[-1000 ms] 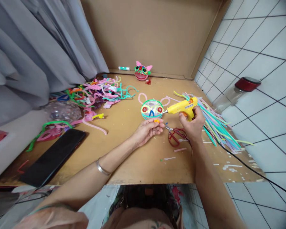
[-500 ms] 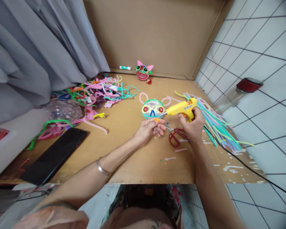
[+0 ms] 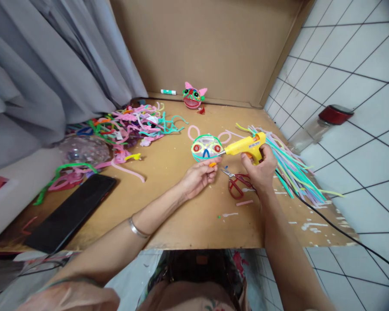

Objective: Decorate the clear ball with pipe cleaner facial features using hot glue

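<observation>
Pinched in my left hand [image 3: 200, 176] is a small orange piece [image 3: 212, 164]. My right hand [image 3: 262, 167] is wrapped round a yellow glue gun [image 3: 244, 147], whose metal nozzle points left, just above the orange piece; whether they touch I cannot tell. Right behind my left fingertips lies a round face [image 3: 206, 146] made of coloured stems, with red eyes, a blue nose and a green and teal rim. Pink loops [image 3: 193, 132] stand out at its upper sides. Red-handled scissors [image 3: 236, 185] lie between my hands.
Tangled coloured stems [image 3: 129, 123] and a clear dome [image 3: 84, 150] are at the left, near a black phone [image 3: 73, 211]. Straight stems [image 3: 294, 166] lie at the right beside the gun's cable. A finished-looking pink-eared face [image 3: 193, 97] and a glue stick [image 3: 168, 92] are at the back.
The fingers of my left hand have curled in more, and the orange piece sits slightly lower relative to the nozzle. The whole view has shifted a little; the right hand keeps its hold.
</observation>
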The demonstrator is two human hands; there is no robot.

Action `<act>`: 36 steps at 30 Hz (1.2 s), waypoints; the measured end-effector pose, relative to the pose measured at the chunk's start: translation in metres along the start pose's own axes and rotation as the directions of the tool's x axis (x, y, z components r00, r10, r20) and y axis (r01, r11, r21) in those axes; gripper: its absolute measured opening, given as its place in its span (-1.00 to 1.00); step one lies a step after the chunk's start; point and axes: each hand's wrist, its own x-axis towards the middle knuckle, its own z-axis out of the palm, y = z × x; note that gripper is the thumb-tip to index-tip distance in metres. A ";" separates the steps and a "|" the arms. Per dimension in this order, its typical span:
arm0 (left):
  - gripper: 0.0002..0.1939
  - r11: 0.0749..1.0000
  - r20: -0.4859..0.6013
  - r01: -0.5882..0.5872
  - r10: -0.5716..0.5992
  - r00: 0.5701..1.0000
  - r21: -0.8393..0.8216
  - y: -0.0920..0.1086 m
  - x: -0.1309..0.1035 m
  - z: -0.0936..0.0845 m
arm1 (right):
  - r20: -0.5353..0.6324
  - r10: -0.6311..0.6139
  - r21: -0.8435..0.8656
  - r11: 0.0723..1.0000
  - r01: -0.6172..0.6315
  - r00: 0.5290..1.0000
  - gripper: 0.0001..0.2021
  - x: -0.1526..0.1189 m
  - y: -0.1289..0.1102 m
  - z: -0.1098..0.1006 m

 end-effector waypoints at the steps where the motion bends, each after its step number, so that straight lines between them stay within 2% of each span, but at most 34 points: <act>1: -0.64 1.000 0.004 0.008 -0.008 1.000 -0.017 0.001 -0.001 0.001 | -0.003 0.007 0.004 1.000 -0.007 1.000 -0.77 0.000 0.000 0.000; 5: -0.73 0.998 -0.003 0.009 -0.009 1.000 -0.061 0.001 -0.002 0.003 | -0.020 0.011 0.024 1.000 -0.010 1.000 -0.76 0.000 -0.001 0.000; 9: -0.78 0.999 -0.060 -0.034 0.034 0.998 0.005 -0.003 -0.001 0.003 | -0.040 0.017 0.038 0.999 -0.015 0.999 -0.76 0.001 -0.001 -0.001; 16: -0.77 0.982 -0.101 -0.146 0.158 0.982 0.119 -0.007 0.002 0.000 | -0.035 0.028 0.044 0.999 -0.026 0.999 -0.75 0.001 -0.002 -0.001; 22: -0.69 0.961 -0.114 -0.167 0.195 0.974 0.219 -0.007 0.002 -0.001 | -0.027 0.047 0.050 0.998 -0.046 0.999 -0.75 0.001 -0.003 -0.002; 28: -0.67 0.939 -0.099 -0.254 0.283 0.954 0.234 -0.004 0.000 0.000 | -0.004 0.042 0.045 0.998 -0.042 0.999 -0.75 0.000 -0.003 -0.002; 36: -0.72 0.959 -0.113 -0.221 0.243 0.963 0.176 -0.003 0.003 -0.002 | -0.003 0.032 0.032 0.999 -0.032 0.999 -0.75 0.000 -0.002 -0.001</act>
